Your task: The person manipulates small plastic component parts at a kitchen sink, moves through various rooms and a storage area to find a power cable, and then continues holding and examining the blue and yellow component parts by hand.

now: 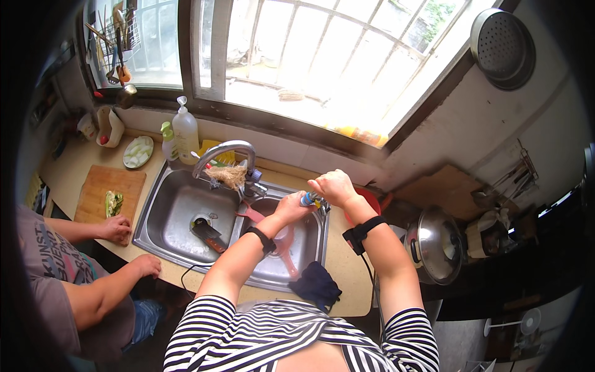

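Small blue-and-silver tap fitting (308, 199) over the right sink basin (310, 245), mostly hidden. Left hand (291, 208) and right hand (333, 186) both clenched around it. Pink ladle (286, 248) below.

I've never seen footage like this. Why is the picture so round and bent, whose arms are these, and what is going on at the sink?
A wide fisheye camera worn on a person's head looks down, so straight edges curve. The striped sleeves at the bottom are the wearer's own. The left hand and right hand meet over the right basin of a steel double sink, gripping a small blue-tipped object above a pink ladle. A dark cloth lies on the counter edge. At left, another person's hand rests on a wooden cutting board.
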Available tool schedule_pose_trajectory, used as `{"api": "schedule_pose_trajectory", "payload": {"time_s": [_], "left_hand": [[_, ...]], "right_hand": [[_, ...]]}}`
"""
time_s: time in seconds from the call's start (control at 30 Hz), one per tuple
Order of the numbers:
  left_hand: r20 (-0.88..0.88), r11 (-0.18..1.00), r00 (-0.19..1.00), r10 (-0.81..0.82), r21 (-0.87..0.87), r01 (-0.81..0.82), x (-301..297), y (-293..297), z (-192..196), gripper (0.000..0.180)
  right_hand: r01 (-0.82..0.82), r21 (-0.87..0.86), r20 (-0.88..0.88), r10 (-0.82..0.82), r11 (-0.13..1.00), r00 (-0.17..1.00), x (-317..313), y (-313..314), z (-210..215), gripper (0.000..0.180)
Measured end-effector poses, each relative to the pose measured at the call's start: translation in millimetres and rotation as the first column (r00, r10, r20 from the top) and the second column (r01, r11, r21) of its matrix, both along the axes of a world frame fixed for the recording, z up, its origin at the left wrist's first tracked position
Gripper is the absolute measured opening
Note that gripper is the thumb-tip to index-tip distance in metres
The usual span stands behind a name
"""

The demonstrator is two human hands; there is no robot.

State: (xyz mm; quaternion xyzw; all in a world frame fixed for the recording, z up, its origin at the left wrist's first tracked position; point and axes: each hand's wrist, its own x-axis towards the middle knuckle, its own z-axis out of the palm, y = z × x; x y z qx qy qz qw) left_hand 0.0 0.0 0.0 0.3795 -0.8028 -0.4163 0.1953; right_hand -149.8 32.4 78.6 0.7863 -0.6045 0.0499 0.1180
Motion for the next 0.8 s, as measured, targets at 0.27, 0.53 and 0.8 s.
{"api": "schedule_pose_trajectory", "payload": {"time_s": [0.27,0.53,0.8], "left_hand": [[-0.278,0.909,0.915,-0.292,0.218,0.356,-15.0,-32.7,-7.5,0.024],[-0.407,0.535,0.741,-0.534,0.515,0.669,-41.2,-75.6,-8.5,0.028],[-0.123,0.933,0.934,-0.336,0.092,0.348,-61.2,-74.8,0.6,0.031]], "right_hand": [[-0.119,-0.111,-0.092,0.109,0.987,0.99,-12.0,-12.3,-2.2,0.04],[-0.178,-0.111,-0.044,0.174,0.978,0.984,-38.6,-35.0,-5.0,0.038],[-0.14,-0.083,-0.039,0.137,0.987,0.99,-56.2,-56.2,-8.3,0.041]]}}
